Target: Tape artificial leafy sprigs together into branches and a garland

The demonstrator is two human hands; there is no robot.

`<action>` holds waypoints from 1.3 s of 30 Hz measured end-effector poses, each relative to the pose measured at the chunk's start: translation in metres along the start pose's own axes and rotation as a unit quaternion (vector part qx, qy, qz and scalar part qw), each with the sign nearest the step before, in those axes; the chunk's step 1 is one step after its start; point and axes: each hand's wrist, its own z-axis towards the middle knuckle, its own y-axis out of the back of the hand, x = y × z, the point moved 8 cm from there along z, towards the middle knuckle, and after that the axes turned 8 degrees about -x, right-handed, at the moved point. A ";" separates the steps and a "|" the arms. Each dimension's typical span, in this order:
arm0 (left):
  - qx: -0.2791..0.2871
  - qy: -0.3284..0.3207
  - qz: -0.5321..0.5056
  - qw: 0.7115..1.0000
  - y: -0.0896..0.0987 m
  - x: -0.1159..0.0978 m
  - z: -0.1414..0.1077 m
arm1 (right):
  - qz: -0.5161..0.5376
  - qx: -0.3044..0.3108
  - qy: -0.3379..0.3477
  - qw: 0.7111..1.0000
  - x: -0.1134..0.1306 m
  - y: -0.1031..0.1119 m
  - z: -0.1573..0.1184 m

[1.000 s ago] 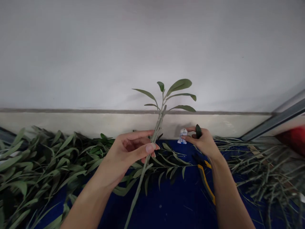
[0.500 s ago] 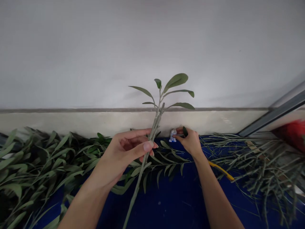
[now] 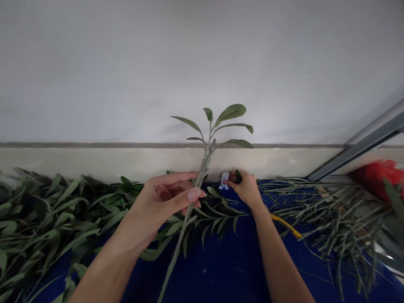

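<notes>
Between thumb and fingers, my left hand (image 3: 176,198) grips a leafy stem (image 3: 206,158) that leans up and to the right, its green leaves fanned out at the top. My right hand (image 3: 246,187) is closed at the back of the blue surface (image 3: 227,261), its fingers on a small white and blue packet (image 3: 224,180). A dark green leaf shows by those fingers. Below both hands lies a leafy branch (image 3: 217,216) on the blue surface.
A heap of leafy branches (image 3: 57,214) covers the left. Bare stems (image 3: 341,223) pile up at right, near a yellow strip (image 3: 285,224) and a red bundle (image 3: 375,179). A pale wall (image 3: 126,75) stands behind, with a grey metal bar (image 3: 360,145) at right.
The view has shifted slightly to the right, so most things sit further left. Both hands keep their holds, and the stem top appears slightly lower.
</notes>
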 end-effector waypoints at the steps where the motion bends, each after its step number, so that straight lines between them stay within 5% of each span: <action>1: -0.003 0.002 -0.001 1.000 -0.001 0.000 -0.001 | 0.005 0.003 -0.001 1.000 -0.001 -0.002 0.000; 11: 0.000 -0.001 -0.002 1.000 -0.001 0.001 -0.001 | 0.014 0.003 -0.010 1.000 -0.001 -0.004 0.001; 17: 0.019 0.000 -0.012 1.000 0.001 0.005 0.002 | 0.012 -0.023 -0.025 0.999 0.018 0.037 0.005; 19: 0.026 -0.005 -0.010 1.000 0.000 0.007 0.002 | 0.095 -0.032 -0.044 0.994 0.029 0.056 0.008; 24: 0.051 -0.009 -0.016 0.999 -0.007 0.008 0.001 | 0.349 0.073 -0.049 0.933 0.078 0.077 -0.001; 29: 0.051 -0.011 -0.011 0.999 -0.006 0.007 0.002 | 0.307 0.156 0.004 0.939 0.122 0.091 -0.028; 35: 0.031 -0.021 -0.032 0.999 -0.001 0.005 0.002 | 0.218 0.026 0.003 0.976 0.136 0.109 -0.030; 39: 0.025 -0.017 -0.021 0.999 0.000 0.003 0.002 | 0.235 0.089 -0.040 0.967 0.136 0.091 -0.027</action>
